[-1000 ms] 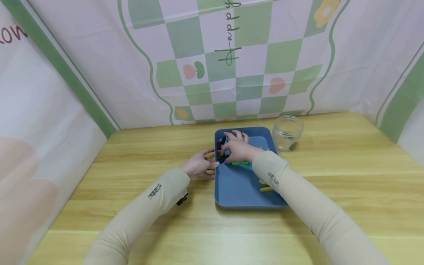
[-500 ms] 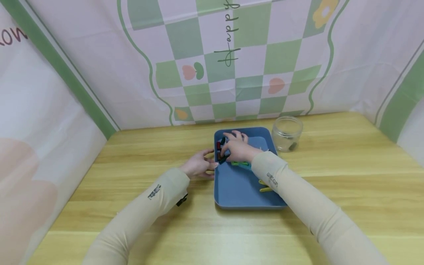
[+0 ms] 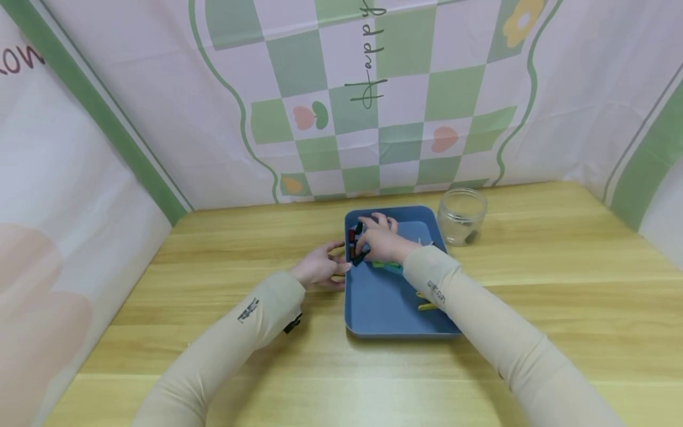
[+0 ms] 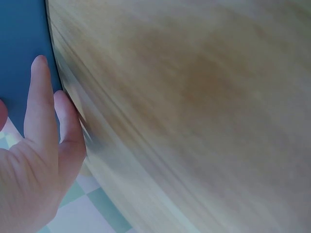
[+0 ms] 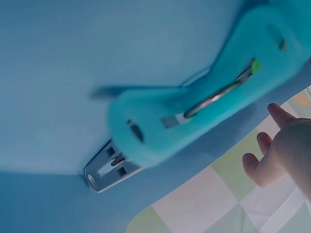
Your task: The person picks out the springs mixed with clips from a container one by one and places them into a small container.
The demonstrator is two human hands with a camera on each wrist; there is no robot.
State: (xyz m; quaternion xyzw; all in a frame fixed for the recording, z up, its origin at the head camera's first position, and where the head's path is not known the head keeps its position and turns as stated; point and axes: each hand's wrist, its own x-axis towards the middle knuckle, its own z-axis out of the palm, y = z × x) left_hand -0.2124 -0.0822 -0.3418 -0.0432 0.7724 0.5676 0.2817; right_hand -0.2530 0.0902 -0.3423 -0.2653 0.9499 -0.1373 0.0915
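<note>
The right hand (image 3: 381, 243) reaches into the upper left of a blue tray (image 3: 373, 308). Its thumb and index finger pinch a dark clip (image 3: 360, 257), partly hidden by the fingers. Along the tray's left wall lie a red clip (image 3: 351, 235) and other dark clips (image 3: 358, 228). Outside that wall, the left hand (image 3: 320, 265) touches the tray with fingers mostly straight; in the left wrist view its fingertips (image 4: 41, 63) rest against the blue side. A teal clothespin (image 5: 209, 97) with a metal spring fills the right wrist view, over a grey clip (image 5: 109, 167).
A clear jar (image 3: 462, 217) with something dark at its bottom stands right of the tray. Green clips (image 3: 385, 264) and a yellow clip (image 3: 428, 306) lie in the tray, partly behind the right arm. A printed cloth (image 3: 405, 142) hangs behind the wooden table (image 3: 256, 367).
Both hands stay almost in place. The right hand shifts only very slightly over the clips, and the tray and jar look unmoved.
</note>
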